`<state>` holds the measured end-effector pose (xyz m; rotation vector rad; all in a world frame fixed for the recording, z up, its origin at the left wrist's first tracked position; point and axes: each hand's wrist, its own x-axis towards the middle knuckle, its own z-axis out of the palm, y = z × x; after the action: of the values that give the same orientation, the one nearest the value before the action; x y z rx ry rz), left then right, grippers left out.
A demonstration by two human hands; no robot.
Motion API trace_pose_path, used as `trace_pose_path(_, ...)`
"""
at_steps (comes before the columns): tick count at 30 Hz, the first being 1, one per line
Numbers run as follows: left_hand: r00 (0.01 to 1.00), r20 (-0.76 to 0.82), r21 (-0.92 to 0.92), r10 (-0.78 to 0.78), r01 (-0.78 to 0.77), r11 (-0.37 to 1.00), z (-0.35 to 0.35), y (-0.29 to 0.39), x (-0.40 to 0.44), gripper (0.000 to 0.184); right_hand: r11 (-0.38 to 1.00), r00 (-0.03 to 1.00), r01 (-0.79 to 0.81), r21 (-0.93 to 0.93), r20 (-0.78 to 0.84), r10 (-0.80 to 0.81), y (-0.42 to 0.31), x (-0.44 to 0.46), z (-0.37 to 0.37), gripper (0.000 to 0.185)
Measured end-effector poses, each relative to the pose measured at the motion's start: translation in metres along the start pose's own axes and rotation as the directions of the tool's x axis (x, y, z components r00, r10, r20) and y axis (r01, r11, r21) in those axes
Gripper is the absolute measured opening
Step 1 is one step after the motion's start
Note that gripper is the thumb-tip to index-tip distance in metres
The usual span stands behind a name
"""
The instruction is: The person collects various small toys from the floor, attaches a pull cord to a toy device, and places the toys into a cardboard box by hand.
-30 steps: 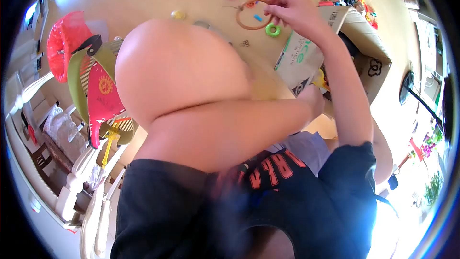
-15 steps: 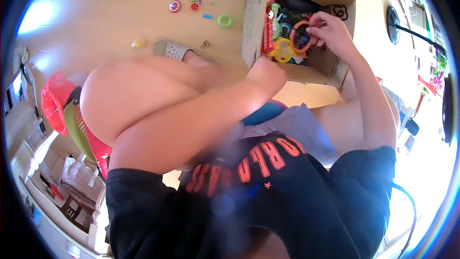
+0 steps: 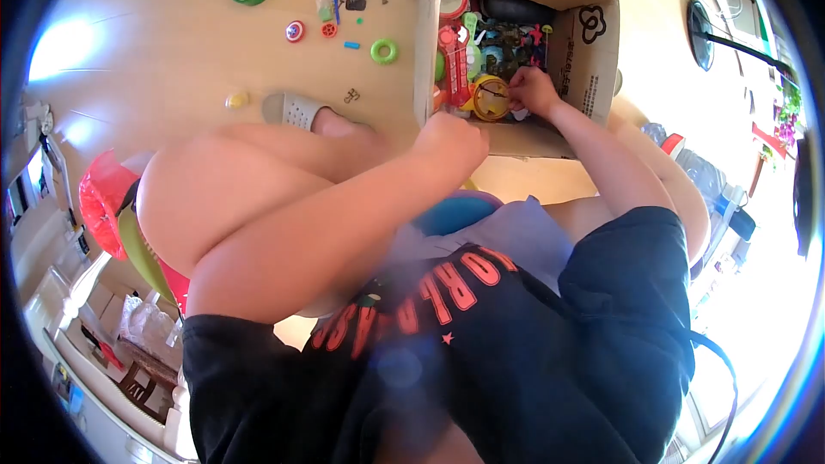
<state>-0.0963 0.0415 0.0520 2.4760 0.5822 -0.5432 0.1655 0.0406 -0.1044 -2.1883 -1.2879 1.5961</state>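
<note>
Head view: right hand [image 3: 531,91] in cardboard box [image 3: 593,69] at 1 o'clock, fingers beside yellow round item [image 3: 488,103] inside, cannot tell if clamped; left hand [image 3: 455,139] curled, box's 7 o'clock, hold unclear.

"From here, where's that camera sitting?"
"On the head, above the black shirt [image 3: 516,361], on the near side of the cardboard box [image 3: 589,69]."
"Facing?"
"Forward and down, close enough to see inside, with floor [image 3: 172,77] left of the box."
</note>
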Motion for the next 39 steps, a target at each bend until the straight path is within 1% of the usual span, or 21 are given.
trace_pose_path(3, 1.000, 0.005, 0.005, 0.006, -0.006, 1.000, 0.001, -0.001, -0.001, 0.023, 0.994, 0.997, -0.066, 0.091, 0.034, 0.063, -0.002, 0.002, 0.008, 0.009)
trace_pose_path(6, 0.999, -0.020, -0.007, 0.031, -0.031, 1.000, -0.001, -0.003, -0.005, 0.019, 0.998, 1.000, -0.014, -0.060, 0.002, 0.014, -0.005, -0.004, 0.003, 0.009)
trace_pose_path(9, 0.997, -0.071, 0.021, 0.031, -0.029, 0.999, 0.004, -0.001, -0.007, 0.015, 0.990, 0.995, -0.072, -0.120, 0.062, 0.080, 0.002, 0.001, -0.003, 0.013)
trace_pose_path(10, 0.994, -0.108, 0.005, 0.022, -0.021, 1.000, 0.011, 0.002, -0.008, 0.015, 0.956, 0.998, -0.032, -0.292, 0.046, 0.047, -0.001, 0.004, -0.004, 0.014)
trace_pose_path(12, 0.984, -0.175, -0.034, -0.031, 0.025, 0.999, 0.028, 0.012, -0.006, 0.016, 0.793, 0.997, 0.075, -0.605, 0.058, -0.050, -0.049, -0.017, -0.005, 0.016)
trace_pose_path(14, 0.971, -0.210, -0.127, -0.115, 0.090, 0.988, 0.031, 0.019, -0.005, 0.015, 0.662, 0.960, 0.154, -0.733, -0.048, -0.277, -0.103, -0.036, 0.005, 0.018)
trace_pose_path(15, 0.972, -0.186, -0.158, -0.140, 0.111, 0.981, 0.029, 0.022, -0.004, 0.016, 0.631, 0.811, 0.403, -0.663, -0.062, -0.582, -0.126, -0.047, 0.008, 0.018)
trace_pose_path(16, 0.973, -0.164, -0.190, -0.160, 0.128, 0.973, 0.026, 0.023, -0.004, 0.017, 0.634, 0.775, 0.470, -0.614, -0.057, -0.630, -0.160, -0.058, 0.015, 0.015)
trace_pose_path(17, 0.962, -0.189, -0.186, -0.197, 0.162, 0.969, 0.028, 0.024, -0.003, 0.017, 0.610, 0.661, 0.660, -0.439, -0.048, -0.749, -0.190, -0.069, 0.024, 0.012)
trace_pose_path(19, 0.940, -0.244, -0.175, -0.240, 0.200, 0.964, 0.037, 0.028, 0.003, 0.018, 0.524, 0.616, 0.711, -0.469, 0.056, -0.785, -0.240, -0.089, 0.031, 0.010)
trace_pose_path(20, 0.935, -0.288, -0.191, -0.206, 0.155, 0.969, 0.048, 0.029, 0.011, 0.015, 0.433, 0.525, 0.782, -0.449, 0.098, -0.845, -0.256, -0.091, 0.035, 0.009)
trace_pose_path(22, 0.853, -0.265, -0.600, -0.449, 0.219, 0.769, 0.091, 0.044, 0.044, 0.013, 0.238, 0.328, 0.884, -0.403, 0.170, -0.929, -0.282, -0.089, 0.045, 0.009)
trace_pose_path(24, 0.864, -0.248, -0.633, -0.438, 0.198, 0.749, 0.074, 0.039, 0.033, 0.013, 0.205, 0.355, 0.877, -0.435, 0.300, -0.885, -0.302, -0.085, 0.064, 0.013)
trace_pose_path(26, 0.953, -0.246, -0.302, -0.179, 0.100, 0.948, 0.043, 0.026, 0.008, 0.016, 0.224, 0.411, 0.875, -0.429, 0.413, -0.813, -0.319, -0.067, 0.095, 0.015)
trace_pose_path(27, 0.927, -0.202, -0.552, -0.317, 0.160, 0.818, 0.046, 0.028, 0.010, 0.016, 0.257, 0.443, 0.875, -0.411, 0.464, -0.767, -0.321, -0.047, 0.118, 0.016)
trace_pose_path(28, 0.892, -0.121, -0.757, -0.435, 0.201, 0.621, 0.051, 0.033, 0.017, 0.016, 0.208, 0.519, 0.825, -0.525, 0.562, -0.644, -0.318, -0.024, 0.144, 0.017)
trace_pose_path(29, 0.881, -0.124, -0.745, -0.457, 0.222, 0.629, 0.055, 0.039, 0.021, 0.018, 0.137, 0.595, 0.771, -0.622, 0.626, -0.503, -0.314, -0.003, 0.170, 0.019)
trace_pose_path(31, 0.867, -0.147, -0.703, -0.477, 0.247, 0.667, 0.059, 0.047, 0.027, 0.021, 0.322, 0.758, 0.649, -0.689, 0.621, -0.199, -0.317, 0.014, 0.212, 0.022)
trace_pose_path(33, 0.881, -0.192, -0.625, -0.431, 0.229, 0.746, 0.058, 0.050, 0.024, 0.021, 0.020, 0.641, 0.767, -0.641, 0.765, -0.065, -0.281, 0.053, 0.245, 0.023)
trace_pose_path(36, 0.909, -0.217, -0.539, -0.356, 0.192, 0.820, 0.057, 0.044, 0.004, 0.020, 0.295, 0.656, 0.752, -0.590, 0.714, -0.244, -0.205, 0.091, 0.276, 0.031)
trace_pose_path(39, 0.927, -0.189, -0.493, -0.325, 0.197, 0.847, 0.058, 0.025, -0.025, 0.020, 0.676, 0.895, 0.408, -0.613, 0.416, -0.163, -0.154, 0.095, 0.302, 0.042)
